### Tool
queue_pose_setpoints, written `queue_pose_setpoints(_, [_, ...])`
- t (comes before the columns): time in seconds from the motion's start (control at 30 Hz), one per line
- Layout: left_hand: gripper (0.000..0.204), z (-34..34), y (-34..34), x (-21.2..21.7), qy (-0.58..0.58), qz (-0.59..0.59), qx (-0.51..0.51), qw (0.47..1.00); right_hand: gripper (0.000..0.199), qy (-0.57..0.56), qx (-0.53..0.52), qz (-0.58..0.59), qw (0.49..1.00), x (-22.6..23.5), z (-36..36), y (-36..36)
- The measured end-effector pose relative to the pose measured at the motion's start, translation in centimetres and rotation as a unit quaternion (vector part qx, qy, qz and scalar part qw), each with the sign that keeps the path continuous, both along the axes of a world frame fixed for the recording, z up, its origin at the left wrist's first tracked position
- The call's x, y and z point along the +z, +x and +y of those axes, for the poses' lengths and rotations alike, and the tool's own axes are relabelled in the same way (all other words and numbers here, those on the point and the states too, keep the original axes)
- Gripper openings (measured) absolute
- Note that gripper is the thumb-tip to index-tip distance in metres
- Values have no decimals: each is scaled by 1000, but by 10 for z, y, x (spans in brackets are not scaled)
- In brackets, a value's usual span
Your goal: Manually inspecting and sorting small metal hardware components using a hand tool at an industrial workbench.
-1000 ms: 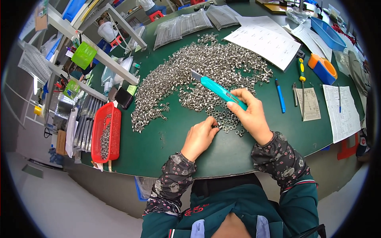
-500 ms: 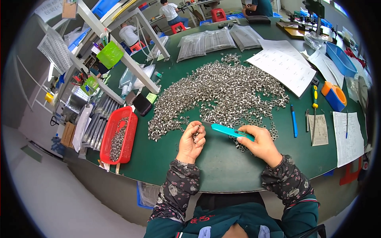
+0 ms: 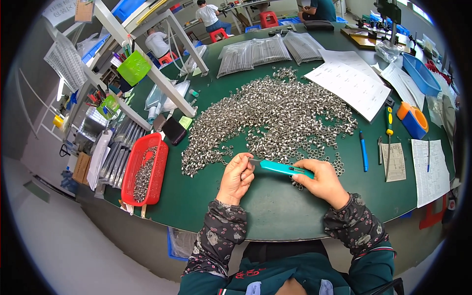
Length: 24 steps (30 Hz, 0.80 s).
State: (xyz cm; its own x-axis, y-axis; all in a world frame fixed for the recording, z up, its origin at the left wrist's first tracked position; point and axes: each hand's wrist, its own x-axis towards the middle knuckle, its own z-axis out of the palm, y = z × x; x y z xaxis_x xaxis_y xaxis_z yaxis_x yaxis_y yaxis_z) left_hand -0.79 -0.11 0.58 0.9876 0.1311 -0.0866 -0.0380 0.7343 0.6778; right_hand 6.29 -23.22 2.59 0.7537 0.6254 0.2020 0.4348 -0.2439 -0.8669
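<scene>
My right hand (image 3: 320, 179) is closed round the teal handle of a utility knife (image 3: 282, 168), its blade pointing left. The blade tip meets the fingertips of my left hand (image 3: 237, 178), which is closed with the fingers curled in. Small metal rings are held in those fingers, mostly hidden by them. Just beyond both hands spreads a wide heap of small silvery metal rings (image 3: 280, 110) on the green table (image 3: 275, 216). A few loose rings lie under and beside the knife handle.
A red basket (image 3: 158, 179) with more metal pieces stands left, near a dark open case (image 3: 174, 131). On the right lie a blue pen (image 3: 363, 151), a yellow-handled screwdriver (image 3: 389, 123), a tape dispenser (image 3: 414, 120) and papers (image 3: 351, 91). Bagged rods (image 3: 253, 54) lie at the back.
The knife blade has come up against my left fingertips, which have closed further over the ring. My right hand has shifted slightly with the knife.
</scene>
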Motion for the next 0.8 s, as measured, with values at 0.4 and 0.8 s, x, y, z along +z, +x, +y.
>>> queue_pose_setpoints(0.4, [20, 0, -1, 5, -5, 36, 17, 999, 26, 45, -102, -169, 979, 3, 1, -2])
queue_pose_setpoints(0.8, [17, 2, 0, 5, 23, 20, 40, 999, 26, 2, -65, -143, 988, 3, 1, -5])
